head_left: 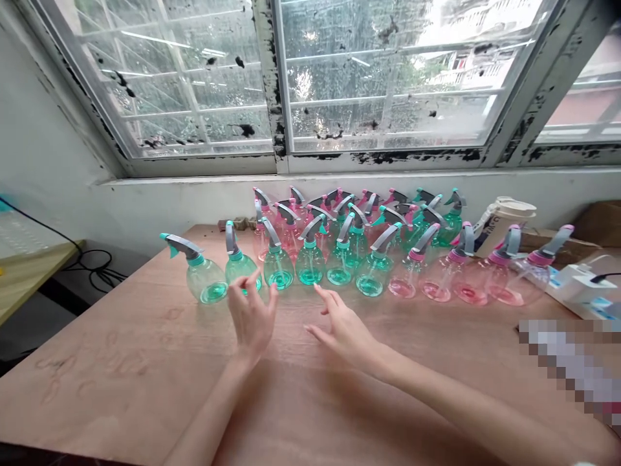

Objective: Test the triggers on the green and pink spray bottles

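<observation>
My left hand (pixel 253 314) hovers over the table with its fingers apart and holds nothing. It partly covers a green spray bottle (pixel 241 264) behind it. My right hand (pixel 342 327) is also open, fingers stretched toward a green spray bottle (pixel 310 260) in the front row, with a gap between. Several green bottles stand in this row, the leftmost green spray bottle (pixel 204 278) turned with its nozzle to the left. Pink bottles, such as a pink spray bottle (pixel 406 275), continue the row to the right. More pink and green bottles crowd behind, partly hidden.
A wooden table (pixel 145 388) carries everything. At right stand a white cup (pixel 507 220), a white power strip (pixel 582 285) and a cardboard box (pixel 596 223). A pixelated patch (pixel 572 369) hides something at the right edge. A window (pixel 388 77) rises behind; black cables (pixel 94 262) hang at left.
</observation>
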`<control>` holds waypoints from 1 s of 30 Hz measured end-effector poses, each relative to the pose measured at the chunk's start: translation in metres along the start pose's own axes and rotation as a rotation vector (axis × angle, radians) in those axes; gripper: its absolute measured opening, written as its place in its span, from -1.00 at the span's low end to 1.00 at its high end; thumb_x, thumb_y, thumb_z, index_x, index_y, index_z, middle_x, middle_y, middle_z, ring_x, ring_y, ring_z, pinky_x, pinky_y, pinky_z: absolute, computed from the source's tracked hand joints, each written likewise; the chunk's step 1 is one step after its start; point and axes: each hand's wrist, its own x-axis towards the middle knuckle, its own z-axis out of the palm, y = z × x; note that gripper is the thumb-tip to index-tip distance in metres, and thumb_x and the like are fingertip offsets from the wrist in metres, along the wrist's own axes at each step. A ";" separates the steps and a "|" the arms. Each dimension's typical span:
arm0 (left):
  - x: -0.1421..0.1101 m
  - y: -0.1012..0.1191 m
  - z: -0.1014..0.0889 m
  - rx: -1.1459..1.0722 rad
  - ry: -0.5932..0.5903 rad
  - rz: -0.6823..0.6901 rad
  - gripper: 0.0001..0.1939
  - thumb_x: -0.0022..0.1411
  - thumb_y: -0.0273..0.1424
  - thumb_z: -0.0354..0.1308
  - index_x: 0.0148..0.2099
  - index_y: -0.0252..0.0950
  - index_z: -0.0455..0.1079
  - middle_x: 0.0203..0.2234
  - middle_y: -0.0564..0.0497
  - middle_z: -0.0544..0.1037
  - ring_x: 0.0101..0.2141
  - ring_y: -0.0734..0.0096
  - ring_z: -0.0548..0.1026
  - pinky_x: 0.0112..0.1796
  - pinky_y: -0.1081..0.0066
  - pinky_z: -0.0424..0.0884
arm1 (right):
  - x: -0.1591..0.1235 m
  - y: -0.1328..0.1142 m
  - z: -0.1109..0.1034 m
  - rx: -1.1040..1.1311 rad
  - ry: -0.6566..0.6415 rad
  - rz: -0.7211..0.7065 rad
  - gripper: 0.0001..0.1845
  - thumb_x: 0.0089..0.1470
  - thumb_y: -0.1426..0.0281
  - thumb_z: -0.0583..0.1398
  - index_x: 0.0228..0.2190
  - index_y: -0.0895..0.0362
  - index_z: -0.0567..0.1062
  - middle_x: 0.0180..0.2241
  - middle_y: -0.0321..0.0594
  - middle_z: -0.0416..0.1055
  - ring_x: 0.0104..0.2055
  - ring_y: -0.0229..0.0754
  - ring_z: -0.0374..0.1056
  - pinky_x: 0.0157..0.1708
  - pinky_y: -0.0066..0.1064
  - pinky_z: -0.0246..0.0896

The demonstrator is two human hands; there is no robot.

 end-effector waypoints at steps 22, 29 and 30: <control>0.046 0.131 0.007 0.558 -0.731 -0.043 -0.36 0.27 0.03 -0.01 -0.04 -0.52 0.40 -0.36 -0.38 0.59 -0.22 -0.20 0.57 -0.33 0.23 0.40 | -0.051 0.055 -0.111 0.414 -0.071 0.244 -0.56 0.09 0.15 0.26 -0.06 0.14 0.42 -0.06 -0.06 0.48 -0.10 -0.10 0.46 -0.14 -0.24 0.40; -0.025 0.160 -0.040 0.289 -0.839 0.121 -0.57 0.21 -0.05 0.15 -0.04 -0.26 0.40 -0.57 -0.10 0.58 -0.49 0.01 0.59 -0.56 0.41 0.19 | -0.024 0.026 -0.090 0.619 -0.076 0.093 0.05 -0.16 0.16 0.42 0.24 0.07 0.06 0.22 0.06 0.21 0.26 0.03 0.17 0.19 -0.03 0.12; -0.032 0.164 -0.043 0.195 -0.866 0.133 -0.58 0.17 -0.07 0.19 -0.03 -0.22 0.39 -0.58 -0.06 0.58 -0.53 0.06 0.58 -0.57 0.42 0.16 | -0.028 0.026 -0.090 0.655 -0.092 0.076 0.01 -0.16 0.18 0.43 0.22 0.04 0.08 0.18 0.02 0.25 0.23 0.02 0.21 0.17 -0.04 0.16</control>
